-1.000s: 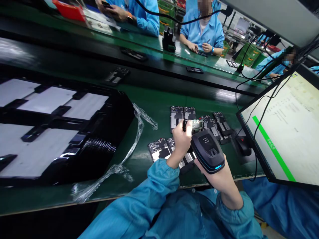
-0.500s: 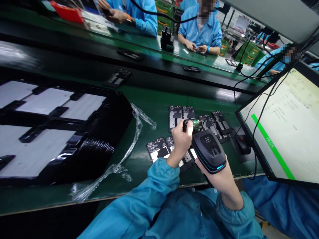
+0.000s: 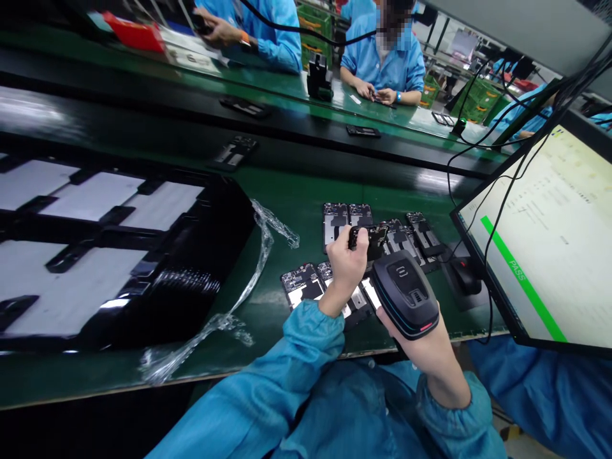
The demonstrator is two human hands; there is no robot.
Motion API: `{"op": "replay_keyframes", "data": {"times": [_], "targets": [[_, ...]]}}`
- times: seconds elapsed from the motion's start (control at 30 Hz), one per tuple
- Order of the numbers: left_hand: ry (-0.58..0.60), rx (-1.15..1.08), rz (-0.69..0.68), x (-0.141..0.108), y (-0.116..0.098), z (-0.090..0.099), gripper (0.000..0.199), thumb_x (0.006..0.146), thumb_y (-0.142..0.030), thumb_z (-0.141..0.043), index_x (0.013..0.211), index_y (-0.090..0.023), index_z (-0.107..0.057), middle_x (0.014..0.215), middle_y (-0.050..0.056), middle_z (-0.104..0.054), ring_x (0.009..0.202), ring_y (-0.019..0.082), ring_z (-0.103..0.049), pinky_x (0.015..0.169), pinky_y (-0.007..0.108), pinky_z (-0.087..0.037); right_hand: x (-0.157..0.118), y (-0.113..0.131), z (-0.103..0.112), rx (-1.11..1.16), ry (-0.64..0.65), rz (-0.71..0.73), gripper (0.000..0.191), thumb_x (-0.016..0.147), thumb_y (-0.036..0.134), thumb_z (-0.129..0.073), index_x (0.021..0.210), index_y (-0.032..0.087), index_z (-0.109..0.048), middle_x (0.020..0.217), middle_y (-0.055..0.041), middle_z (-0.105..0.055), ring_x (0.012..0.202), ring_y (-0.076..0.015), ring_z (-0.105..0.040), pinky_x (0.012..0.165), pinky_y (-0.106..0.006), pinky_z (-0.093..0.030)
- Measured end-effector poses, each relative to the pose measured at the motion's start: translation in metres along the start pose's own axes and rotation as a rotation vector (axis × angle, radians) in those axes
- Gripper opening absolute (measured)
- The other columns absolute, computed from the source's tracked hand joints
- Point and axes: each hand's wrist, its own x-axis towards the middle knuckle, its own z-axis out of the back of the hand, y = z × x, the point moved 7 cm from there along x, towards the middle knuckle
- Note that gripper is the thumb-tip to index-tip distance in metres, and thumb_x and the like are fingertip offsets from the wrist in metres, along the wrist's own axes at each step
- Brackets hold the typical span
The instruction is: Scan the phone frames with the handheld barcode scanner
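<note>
Noting loose plastic wrap (image 3: 265, 255), stretched to near the front edge of the tabletop (image 3: 306, 191) — apt to snag the left sleeve (image 3: 287, 370). Pinching a phone part (image 3: 376, 237) between thumb and fingers of the left hand (image 3: 347, 261), above phones (image 3: 302, 280) near that edge; might slip and scratch those if held loosely. Holding a scanner (image 3: 405, 290) near it in the right hand (image 3: 418, 347), fingers mostly hidden — cannot tell how tightly curled; might knock the part if tipped.

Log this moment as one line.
Left hand: holds phone part | Right hand: holds scanner, red light lit | Green table: phone assemblies | Monitor: PASS
</note>
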Motion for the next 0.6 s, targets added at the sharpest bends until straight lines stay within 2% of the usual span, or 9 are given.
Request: {"op": "replay_keyframes", "data": {"times": [0.1,0.23,0.3,0.43,0.6], "targets": [[-0.006,0.024,-0.015,0.002,-0.002,0.000,0.034,0.090,-0.038,-0.052,0.063,-0.019,-0.042,0.054,-0.006,-0.033,0.050,0.008,-0.032,0.052,0.023,-0.028,-0.004,-0.001,-0.002,-0.011,0.044,0.019,0.013,0.068,0.011,-0.073,0.073,0.020,-0.065,0.063,0.0004,-0.067,0.063,-0.0203,-0.067,0.060,-0.027,-0.056],[-0.004,0.080,-0.035,0.003,-0.006,-0.002,0.031,0.084,-0.038,-0.056,0.062,-0.020,-0.045,0.051,-0.006,-0.033,0.046,0.007,-0.032,0.051,0.022,-0.030,-0.008,0.005,-0.014,-0.080,0.111,0.103,0.020,0.066,0.008,-0.067,0.081,0.022,-0.062,0.075,-0.0006,-0.069,0.067,-0.0210,-0.066,0.060,-0.029,-0.053],[-0.012,0.105,-0.012,0.002,-0.007,-0.003,0.028,0.081,-0.038,-0.059,0.063,-0.020,-0.047,0.050,-0.007,-0.034,0.045,0.007,-0.032,0.049,0.021,-0.030,-0.008,0.010,-0.023,-0.126,0.114,0.128,0.021,0.065,0.008,-0.065,0.079,0.022,-0.060,0.076,-0.0005,-0.068,0.069,-0.0211,-0.065,0.060,-0.029,-0.052],[-0.008,0.116,0.042,-0.001,-0.008,-0.003,0.022,0.078,-0.038,-0.062,0.069,-0.021,-0.053,0.052,-0.005,-0.041,0.046,0.008,-0.038,0.050,0.021,-0.032,-0.005,0.013,-0.033,-0.134,0.083,0.084,0.019,0.070,0.012,-0.065,0.086,0.022,-0.063,0.083,-0.0043,-0.070,0.073,-0.0224,-0.066,0.063,-0.031,-0.053],[0.003,0.143,0.059,-0.002,-0.011,-0.002,0.019,0.079,-0.037,-0.063,0.071,-0.021,-0.054,0.052,-0.005,-0.043,0.046,0.009,-0.039,0.051,0.021,-0.033,-0.013,0.002,-0.030,-0.131,0.072,0.037,0.026,0.070,0.012,-0.068,0.093,0.023,-0.064,0.078,-0.0039,-0.069,0.073,-0.0234,-0.065,0.063,-0.032,-0.053]]}}
